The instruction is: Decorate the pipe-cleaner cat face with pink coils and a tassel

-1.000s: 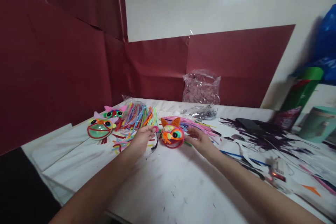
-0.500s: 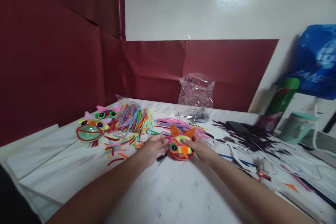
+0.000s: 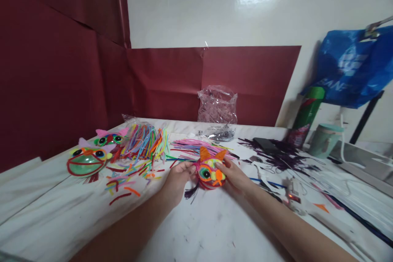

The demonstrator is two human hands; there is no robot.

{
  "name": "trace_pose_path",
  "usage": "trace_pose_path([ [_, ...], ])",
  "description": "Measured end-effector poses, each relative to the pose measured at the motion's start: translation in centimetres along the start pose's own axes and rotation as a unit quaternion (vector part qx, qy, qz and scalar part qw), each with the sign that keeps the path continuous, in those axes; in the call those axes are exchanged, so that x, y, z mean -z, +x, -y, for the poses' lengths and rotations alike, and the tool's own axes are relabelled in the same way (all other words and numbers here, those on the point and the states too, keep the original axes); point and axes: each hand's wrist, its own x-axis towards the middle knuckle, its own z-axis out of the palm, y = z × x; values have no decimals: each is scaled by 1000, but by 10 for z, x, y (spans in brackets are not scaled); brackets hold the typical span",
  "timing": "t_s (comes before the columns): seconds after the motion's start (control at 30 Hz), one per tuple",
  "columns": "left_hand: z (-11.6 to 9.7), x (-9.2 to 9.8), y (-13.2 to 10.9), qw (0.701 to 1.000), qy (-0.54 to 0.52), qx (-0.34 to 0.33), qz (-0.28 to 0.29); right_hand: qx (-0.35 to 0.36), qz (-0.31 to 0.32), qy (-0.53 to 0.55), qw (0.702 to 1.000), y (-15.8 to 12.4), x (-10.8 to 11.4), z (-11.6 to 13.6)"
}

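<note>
Between my hands is a round animal-face craft made of pipe cleaners, with orange pointed ears, a large green-rimmed eye, an orange nose and a red lower part. My left hand pinches its pink left edge, where a dark purple tassel hangs down. Gripping the other side is my right hand, its thumb over the front and covering the second eye. Two similar animal faces lie to the left, one with a green mouth and one with pink ears behind it.
Bundled pipe cleaners, loose cut pieces and pink strips lie behind my hands. Rightward are purple shreds, a phone, a glue gun, a power strip and a green mug. A clear bag stands at the back.
My view has swung right, so the table's things sit further left in the picture. Both hands keep hold of the animal-face craft, and its purple tassel shows more plainly.
</note>
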Motion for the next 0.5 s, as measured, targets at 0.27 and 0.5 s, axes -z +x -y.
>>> trace_pose_path([
  [0.27,-9,10,3,999,-1,-14,-50,-12,-8,17,1000,-2,5,-3],
  [0.5,-19,4,-3,999,-16,-44,-26,-22,-16,9,1000,0,11,-9],
])
